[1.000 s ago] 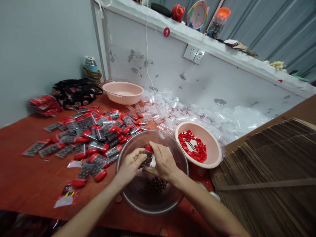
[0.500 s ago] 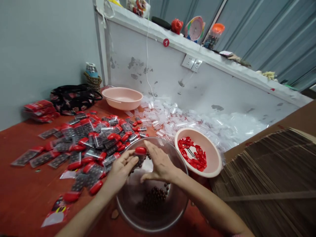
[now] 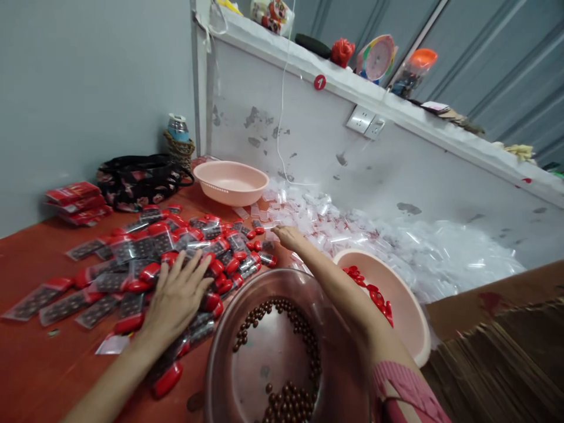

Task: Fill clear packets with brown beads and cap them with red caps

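Observation:
My left hand (image 3: 178,294), fingers spread and palm down, lies over a pile of clear packs with red caps (image 3: 154,232); dark beads show inside them. At the pile's far right end, my right hand (image 3: 288,237) reaches to the edge of the heap of small clear plastic sleeves (image 3: 304,217). Its fingertips are small and partly hidden, so I cannot make out a grip. Below the right forearm stands a large clear bowl (image 3: 220,329) with brown beads (image 3: 291,405) along its rim side and heaped near me.
A pink basin (image 3: 409,317) of red caps (image 3: 374,296) stands to the right, beside stacked cardboard (image 3: 506,364). Another pink basin (image 3: 231,185), a floral black bag (image 3: 141,182) and red packets (image 3: 77,202) sit at the back left. A shelf (image 3: 352,88) runs above.
The red-capped pack of beads has left my left hand, which has moved left onto the pile. My right hand has gone from above the bowl to the sleeves. The view has shifted.

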Available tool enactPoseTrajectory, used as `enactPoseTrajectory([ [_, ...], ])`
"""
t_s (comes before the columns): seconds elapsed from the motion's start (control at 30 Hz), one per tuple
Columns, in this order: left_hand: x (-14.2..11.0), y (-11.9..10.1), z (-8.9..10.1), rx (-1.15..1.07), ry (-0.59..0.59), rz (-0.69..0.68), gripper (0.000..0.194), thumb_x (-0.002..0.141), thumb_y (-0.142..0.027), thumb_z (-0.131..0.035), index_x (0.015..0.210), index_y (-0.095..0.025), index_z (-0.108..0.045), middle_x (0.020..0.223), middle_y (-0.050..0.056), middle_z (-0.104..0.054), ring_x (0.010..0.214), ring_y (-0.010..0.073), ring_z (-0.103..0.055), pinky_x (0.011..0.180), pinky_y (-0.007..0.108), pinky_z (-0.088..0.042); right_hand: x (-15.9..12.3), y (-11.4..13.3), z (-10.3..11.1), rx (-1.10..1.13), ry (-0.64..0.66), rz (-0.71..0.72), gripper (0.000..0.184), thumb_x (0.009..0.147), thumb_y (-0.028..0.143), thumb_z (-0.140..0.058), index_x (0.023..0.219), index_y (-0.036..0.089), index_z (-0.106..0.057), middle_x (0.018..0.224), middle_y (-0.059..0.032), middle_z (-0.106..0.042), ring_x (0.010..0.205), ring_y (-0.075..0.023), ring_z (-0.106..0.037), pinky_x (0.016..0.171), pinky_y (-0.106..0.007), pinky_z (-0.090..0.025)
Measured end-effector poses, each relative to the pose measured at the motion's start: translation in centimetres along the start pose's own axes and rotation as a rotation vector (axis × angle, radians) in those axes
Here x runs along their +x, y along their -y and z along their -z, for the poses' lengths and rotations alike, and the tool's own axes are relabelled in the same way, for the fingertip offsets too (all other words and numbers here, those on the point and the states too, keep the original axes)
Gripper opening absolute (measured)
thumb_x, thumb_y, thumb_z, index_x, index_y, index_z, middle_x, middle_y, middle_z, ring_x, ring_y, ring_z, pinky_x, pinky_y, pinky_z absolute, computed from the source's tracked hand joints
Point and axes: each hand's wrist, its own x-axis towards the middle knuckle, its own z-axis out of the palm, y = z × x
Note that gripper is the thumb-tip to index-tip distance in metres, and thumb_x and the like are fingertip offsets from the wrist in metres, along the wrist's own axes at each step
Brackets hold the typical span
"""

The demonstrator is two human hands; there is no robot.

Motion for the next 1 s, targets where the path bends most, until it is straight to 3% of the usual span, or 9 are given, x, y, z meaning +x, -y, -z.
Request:
enactPoseTrajectory([
  [0.1,-0.8,-0.2,-0.8,0.087,0.038,-0.042,0.056,0.084,-0.043,-0.037,0.132,-0.014,-0.038,0.142,0.012,-0.028,0.133,0.034,-0.009,0.103,0.059,-0.005,2.3,-0.1,-0.6,-0.061,0.024,0.119,0.036,0.086,0.011,-0.037,0.12,0.02,-0.046,0.119,-0.0097,-0.052,0.107,-0.0209,-0.049,0.078,-0.03,-0.043],
  [0.27,-0.8,-0.4,-1.4,0.123,0.021,-0.013,0.055,0.085,-0.038,-0.037,0.135,-0.015,-0.033,0.145,0.011,-0.021,0.134,0.0324,-0.005,0.103,0.059,-0.002,4.3,-0.5,-1.0,-0.104,0.109,0.265,0.022,0.086,0.019,-0.043,0.102,0.018,-0.058,0.101,-0.0077,-0.061,0.086,-0.0176,-0.059,0.071,-0.027,-0.045],
  [0.47,-1.3,-1.0,0.3,0.011,-0.02,0.015,0.056,0.086,-0.036,-0.04,0.136,-0.016,-0.029,0.143,0.011,-0.026,0.134,0.0294,-0.01,0.105,0.055,-0.008,2.6,-0.1,-0.7,-0.058,-0.024,0.205,0.03,0.08,0.03,-0.052,0.103,0.01,-0.056,0.096,-0.0146,-0.062,0.087,-0.0221,-0.058,0.073,-0.031,-0.044],
  [0.53,-2.4,-2.1,1.4,-0.122,0.008,0.059,0.053,0.087,-0.036,-0.039,0.136,-0.019,-0.029,0.142,0.009,-0.031,0.133,0.0261,-0.016,0.106,0.051,-0.013,0.7,0.1,-0.1,-0.007,-0.07,0.137,0.035,0.082,0.03,-0.047,0.109,0.007,-0.051,0.097,-0.0152,-0.061,0.085,-0.0208,-0.058,0.072,-0.03,-0.045],
  [0.63,-5.1,-4.9,3.1,-0.404,0.138,0.234,0.059,0.086,-0.042,-0.039,0.138,-0.023,-0.021,0.143,0.006,-0.03,0.131,0.0227,-0.024,0.105,0.045,-0.023,-4.1,0.6,1.3,0.102,-0.147,0.101,0.037,0.085,0.024,-0.039,0.12,0.009,-0.04,0.107,-0.0126,-0.055,0.088,-0.0161,-0.055,0.075,-0.027,-0.044],
  [0.7,-7.3,-7.2,3.8,-0.585,0.246,0.367,0.068,0.083,-0.045,-0.043,0.14,-0.025,-0.012,0.144,0.006,-0.026,0.13,0.0228,-0.026,0.104,0.043,-0.026,-8.3,1.7,2.1,0.227,-0.251,0.279,0.042,0.082,0.026,-0.047,0.121,0.011,-0.04,0.113,-0.012,-0.052,0.094,-0.0169,-0.052,0.078,-0.028,-0.044],
  [0.77,-9.4,-9.2,4.2,-0.709,0.325,0.475,0.076,0.081,-0.046,-0.046,0.141,-0.026,-0.005,0.145,0.007,-0.023,0.131,0.0238,-0.025,0.105,0.044,-0.024,-12.5,3.4,2.3,0.225,-0.173,0.483,0.036,0.083,0.023,-0.046,0.118,0.016,-0.044,0.114,-0.0102,-0.05,0.098,-0.0181,-0.049,0.08,-0.031,-0.043],
  [0.87,-11.4,-11.4,4.3,-0.797,0.357,0.604,0.077,0.081,-0.046,-0.047,0.141,-0.026,-0.002,0.146,0.006,-0.02,0.131,0.0246,-0.023,0.106,0.044,-0.022,-17.3,6.5,0.8,0.094,0.041,0.711,0.023,0.089,0.017,-0.036,0.103,0.014,-0.054,0.095,-0.0088,-0.056,0.088,-0.0175,-0.05,0.077,-0.032,-0.042],
  [1.0,-11.7,-12.6,4.2,-0.832,0.271,0.646,0.075,0.081,-0.045,-0.047,0.141,-0.027,-0.005,0.148,0.003,-0.015,0.133,0.023,-0.017,0.108,0.041,-0.017,-19.7,8.7,-1.8,0.069,0.151,0.742,0.025,0.091,0.015,-0.031,0.101,0.012,-0.054,0.091,-0.0098,-0.057,0.086,-0.017,-0.05,0.074,-0.03,-0.042],
])
